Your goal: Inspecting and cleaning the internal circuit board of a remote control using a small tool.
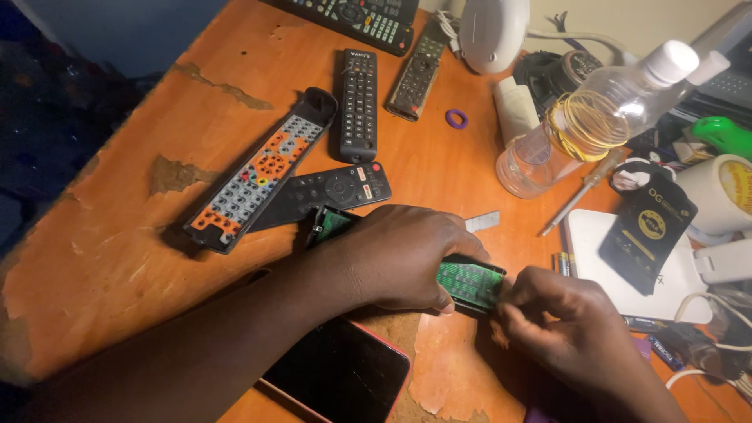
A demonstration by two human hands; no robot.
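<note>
My left hand [399,254] lies over an opened remote control [470,283] and grips it, so only its green circuit board shows at both ends. My right hand [560,321] pinches the board's near-right end with its fingertips. Just beyond my left hand lies a black remote [329,189] with round buttons. Left of it rests an opened remote half [254,174] showing its orange and grey rubber keypad.
A phone with a dark screen [341,372] lies under my left forearm. More remotes [359,102] sit further back. A tilted clear bottle [587,117], a screwdriver [583,188], batteries [562,262], a purple ring [457,119] and a white box [619,266] crowd the right. The orange tabletop [117,258] is peeling.
</note>
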